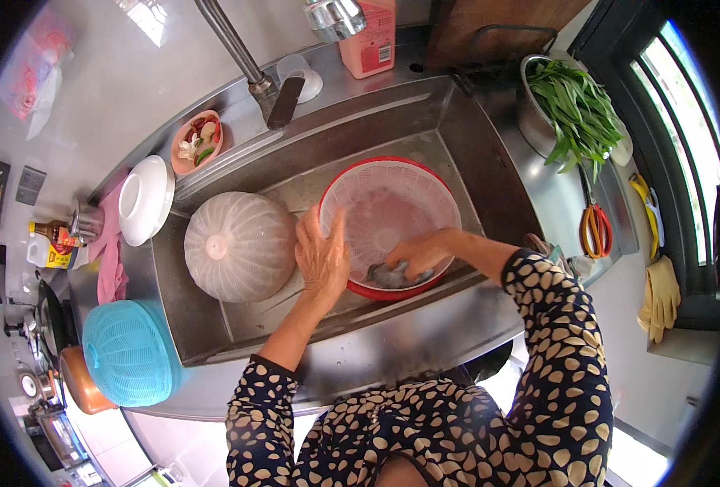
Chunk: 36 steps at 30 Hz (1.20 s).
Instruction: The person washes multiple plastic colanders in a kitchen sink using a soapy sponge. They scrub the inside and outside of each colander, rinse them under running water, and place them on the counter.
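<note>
A white mesh colander (441, 191) sits inside a red-rimmed basin (392, 294) in the sink. My left hand (323, 253) grips the left edge of the colander, its thumb over the rim and its fingers outside. Inside, near the front wall, my right hand (422, 252) is closed on a grey scouring pad (390, 277) and presses it to the mesh. Its fingertips are partly hidden and a little blurred. Left of my left hand, a whitish, ribbed, translucent colander (238, 247) lies upside down on the sink floor.
The faucet (283, 101) rises behind the sink (490, 162). Left of it stand a pink dish (198, 142) of garlic and chillies, white bowls (146, 199) and a blue basket (129, 353). On the right are a metal pot (536, 122) of green leaves and orange-handled scissors (595, 230).
</note>
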### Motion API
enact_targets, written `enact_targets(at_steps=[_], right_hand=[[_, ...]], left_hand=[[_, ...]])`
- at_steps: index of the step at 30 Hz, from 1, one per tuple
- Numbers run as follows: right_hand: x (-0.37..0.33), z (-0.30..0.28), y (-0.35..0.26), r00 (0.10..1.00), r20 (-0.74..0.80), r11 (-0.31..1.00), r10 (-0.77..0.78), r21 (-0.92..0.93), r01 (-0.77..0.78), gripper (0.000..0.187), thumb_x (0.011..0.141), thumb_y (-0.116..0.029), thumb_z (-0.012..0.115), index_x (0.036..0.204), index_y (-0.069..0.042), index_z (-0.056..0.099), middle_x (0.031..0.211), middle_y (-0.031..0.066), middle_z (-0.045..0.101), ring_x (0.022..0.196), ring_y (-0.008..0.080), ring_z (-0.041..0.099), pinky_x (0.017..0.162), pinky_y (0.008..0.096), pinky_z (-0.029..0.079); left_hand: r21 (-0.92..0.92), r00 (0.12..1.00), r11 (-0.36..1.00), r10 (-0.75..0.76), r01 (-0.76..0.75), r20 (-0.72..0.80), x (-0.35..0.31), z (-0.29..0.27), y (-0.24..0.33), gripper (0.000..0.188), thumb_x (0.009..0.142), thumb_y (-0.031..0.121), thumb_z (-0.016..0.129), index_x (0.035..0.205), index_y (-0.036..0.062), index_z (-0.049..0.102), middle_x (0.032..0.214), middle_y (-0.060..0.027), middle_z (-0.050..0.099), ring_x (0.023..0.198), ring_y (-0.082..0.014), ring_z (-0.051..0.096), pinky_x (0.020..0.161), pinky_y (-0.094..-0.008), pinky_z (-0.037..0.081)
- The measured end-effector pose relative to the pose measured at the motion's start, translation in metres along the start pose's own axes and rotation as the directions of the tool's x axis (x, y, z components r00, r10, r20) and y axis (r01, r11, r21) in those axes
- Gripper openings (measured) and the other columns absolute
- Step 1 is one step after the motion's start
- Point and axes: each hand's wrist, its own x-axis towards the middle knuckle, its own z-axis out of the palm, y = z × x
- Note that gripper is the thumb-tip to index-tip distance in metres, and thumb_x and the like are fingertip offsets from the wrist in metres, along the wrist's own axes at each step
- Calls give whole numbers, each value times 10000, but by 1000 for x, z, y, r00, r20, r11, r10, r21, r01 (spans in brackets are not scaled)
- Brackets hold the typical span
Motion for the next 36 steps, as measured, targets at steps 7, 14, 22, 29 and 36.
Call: enact_targets(at_steps=[7,14,22,29,36], right_hand=[[-115,-20,7,713,-700,935,40,277,220,500,672,-236,594,1121,-19,560,1064,150,533,969,238,532,878,307,402],[-139,-10,42,444,-857,963,263,262,-64,513,684,-279,599,1108,5,547,1046,248,575,999,338,558,851,363,443],[-81,25,73,579,-803,971,141,0,-237,429,698,-230,604,1045,16,553,1019,274,583,973,405,573,834,443,476],[-84,31,3,26,-876,877,-481,-481,6,366,666,-86,667,1017,-59,568,1072,140,512,999,336,514,827,400,465],[-62,14,-29,231,-697,714,-679,-700,-17,452,597,-74,632,1042,-102,560,1002,79,517,966,265,502,818,399,413]], left_hand=[[-298,725,836,548,-460,418,-23,0,28,219,839,202,519,968,50,607,896,-118,622,914,-350,556,788,-472,424],[-296,810,916,384,-272,444,-19,3,26,223,883,186,487,856,-3,602,799,-190,613,715,-363,581,647,-413,469],[-761,890,630,244,156,385,19,-34,30,215,823,84,514,634,-16,492,572,49,386,570,-29,342,482,-248,309],[-830,906,468,128,303,403,26,-18,17,202,827,112,552,661,0,579,614,70,447,583,-31,372,495,-235,312],[-860,948,401,-80,314,309,28,-25,37,188,856,153,582,824,-20,650,686,48,539,630,-37,428,549,-223,363]])
